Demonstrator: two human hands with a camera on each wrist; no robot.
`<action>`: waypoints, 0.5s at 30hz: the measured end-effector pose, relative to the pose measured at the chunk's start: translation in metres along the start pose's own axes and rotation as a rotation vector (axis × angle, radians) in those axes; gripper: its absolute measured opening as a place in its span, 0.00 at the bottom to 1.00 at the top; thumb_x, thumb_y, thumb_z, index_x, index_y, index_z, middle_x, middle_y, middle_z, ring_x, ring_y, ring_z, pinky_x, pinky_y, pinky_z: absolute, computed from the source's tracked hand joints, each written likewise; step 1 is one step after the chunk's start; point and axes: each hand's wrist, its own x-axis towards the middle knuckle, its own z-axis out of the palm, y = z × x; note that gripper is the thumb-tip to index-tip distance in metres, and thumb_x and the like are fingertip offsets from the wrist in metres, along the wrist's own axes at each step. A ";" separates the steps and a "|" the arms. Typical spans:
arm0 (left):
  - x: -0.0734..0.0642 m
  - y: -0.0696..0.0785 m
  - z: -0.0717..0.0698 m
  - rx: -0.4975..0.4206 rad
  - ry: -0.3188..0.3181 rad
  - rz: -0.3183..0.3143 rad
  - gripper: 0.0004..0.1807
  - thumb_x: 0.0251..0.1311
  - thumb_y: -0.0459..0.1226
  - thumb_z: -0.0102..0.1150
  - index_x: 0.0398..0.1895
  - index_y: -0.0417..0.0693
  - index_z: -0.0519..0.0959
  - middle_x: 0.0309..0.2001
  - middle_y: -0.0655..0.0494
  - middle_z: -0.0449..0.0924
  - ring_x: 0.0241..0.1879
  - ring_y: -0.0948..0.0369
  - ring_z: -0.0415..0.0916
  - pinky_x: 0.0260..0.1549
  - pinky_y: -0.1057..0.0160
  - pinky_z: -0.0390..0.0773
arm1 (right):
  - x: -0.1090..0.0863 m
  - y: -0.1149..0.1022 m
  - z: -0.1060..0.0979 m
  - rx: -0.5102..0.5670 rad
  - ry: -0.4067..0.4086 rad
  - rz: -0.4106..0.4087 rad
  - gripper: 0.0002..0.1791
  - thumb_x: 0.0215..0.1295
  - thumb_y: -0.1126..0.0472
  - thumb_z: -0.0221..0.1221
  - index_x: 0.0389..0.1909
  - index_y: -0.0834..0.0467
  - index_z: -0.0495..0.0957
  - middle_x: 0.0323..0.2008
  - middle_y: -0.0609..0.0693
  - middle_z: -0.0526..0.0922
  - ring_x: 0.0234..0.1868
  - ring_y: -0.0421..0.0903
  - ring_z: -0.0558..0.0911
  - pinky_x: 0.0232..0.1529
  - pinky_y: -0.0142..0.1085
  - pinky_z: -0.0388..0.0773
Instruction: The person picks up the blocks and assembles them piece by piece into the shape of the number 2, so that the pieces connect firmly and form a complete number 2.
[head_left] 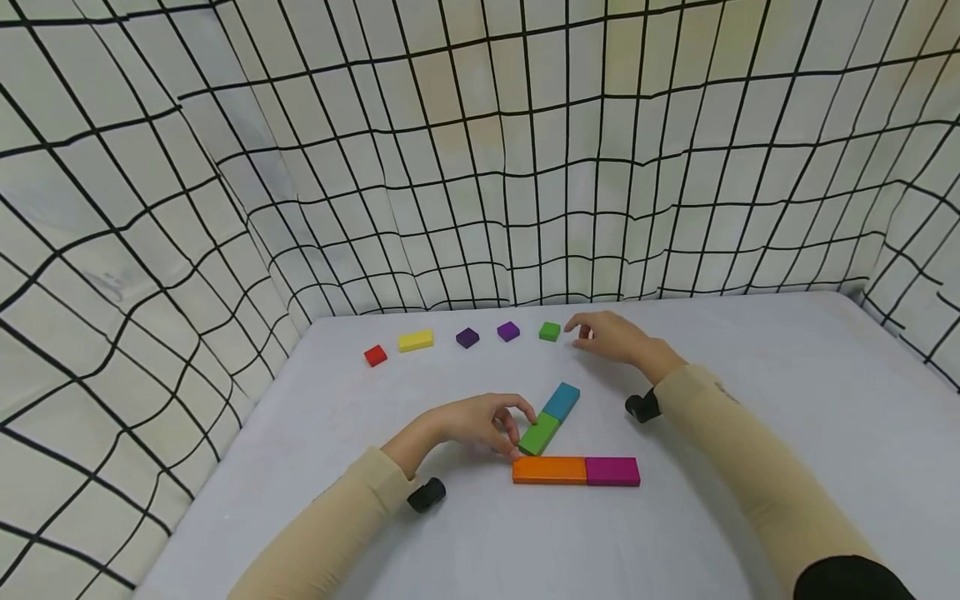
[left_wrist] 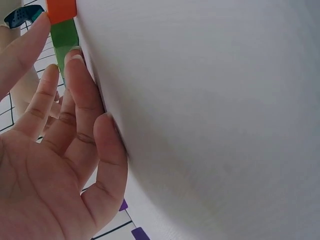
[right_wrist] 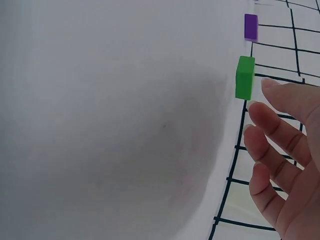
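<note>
Head view, near centre: the small green block (head_left: 550, 332) lies just left of my empty, loosely curved right hand (head_left: 611, 336); my relaxed left hand (head_left: 480, 419) is farther.

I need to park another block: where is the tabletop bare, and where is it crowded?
Bare tabletop lies right of the right sleeve, between the red block and left sleeve, and nearer the person than the orange block. Crowded: the left hand by the longer green block, right hand by the small green block.
</note>
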 end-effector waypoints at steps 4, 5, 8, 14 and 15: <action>-0.001 0.000 0.000 0.000 0.002 0.005 0.25 0.61 0.31 0.71 0.61 0.50 0.75 0.38 0.55 0.81 0.40 0.59 0.76 0.43 0.64 0.76 | 0.010 0.002 0.003 0.016 0.000 0.061 0.17 0.73 0.63 0.61 0.60 0.63 0.79 0.43 0.57 0.82 0.38 0.50 0.77 0.41 0.42 0.76; -0.001 0.000 0.000 0.001 0.003 0.006 0.25 0.61 0.31 0.71 0.61 0.50 0.75 0.37 0.55 0.81 0.40 0.59 0.76 0.43 0.64 0.76 | 0.013 0.003 0.004 0.025 -0.003 0.079 0.17 0.73 0.63 0.61 0.60 0.63 0.79 0.43 0.57 0.81 0.38 0.50 0.78 0.42 0.42 0.76; -0.002 0.000 0.001 0.002 0.006 0.003 0.25 0.61 0.31 0.71 0.61 0.50 0.75 0.37 0.56 0.81 0.41 0.59 0.76 0.44 0.64 0.76 | 0.020 0.005 0.006 0.066 -0.014 0.131 0.18 0.74 0.62 0.60 0.61 0.63 0.78 0.44 0.58 0.81 0.40 0.51 0.77 0.42 0.41 0.76; -0.002 0.002 0.000 -0.011 0.003 -0.005 0.26 0.61 0.31 0.71 0.61 0.51 0.75 0.38 0.55 0.81 0.40 0.59 0.75 0.43 0.64 0.76 | 0.027 0.006 0.009 0.135 -0.024 0.200 0.22 0.75 0.60 0.59 0.65 0.64 0.74 0.48 0.61 0.79 0.43 0.52 0.78 0.43 0.42 0.76; -0.002 0.002 0.000 -0.013 0.002 -0.008 0.26 0.61 0.31 0.71 0.61 0.51 0.75 0.38 0.55 0.81 0.40 0.59 0.75 0.43 0.64 0.76 | 0.028 0.006 0.009 0.136 -0.023 0.202 0.22 0.75 0.59 0.59 0.65 0.64 0.74 0.49 0.61 0.79 0.44 0.53 0.78 0.44 0.42 0.76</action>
